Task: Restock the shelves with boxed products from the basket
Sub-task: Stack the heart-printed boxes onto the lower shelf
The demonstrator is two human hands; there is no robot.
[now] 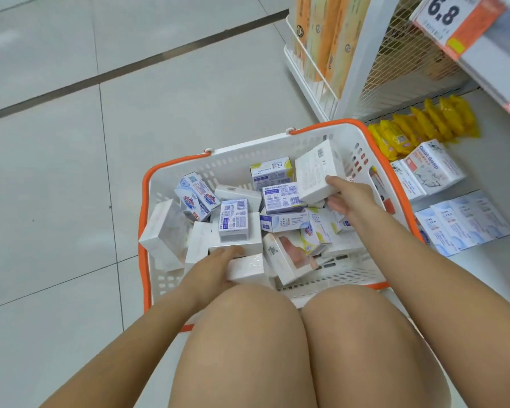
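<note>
A white basket with an orange rim (143,219) stands on the floor in front of my knees, holding several small boxes, white and blue-printed. My right hand (346,198) grips a white box (315,175) lifted above the pile at the basket's far right. At the near side, my left hand (215,266) holds another white box (246,269) low in the basket. The bottom shelf (483,278) lies to the right, with boxed soap (430,169) and blue-white boxes (465,225) on it.
Yellow packets (418,131) lie in a row at the back of the bottom shelf. A white wire rack (312,69) with tall orange packs stands beyond the basket. A price tag reading 6.8 (451,16) hangs on the upper shelf edge. Grey tiled floor (71,142) spreads to the left.
</note>
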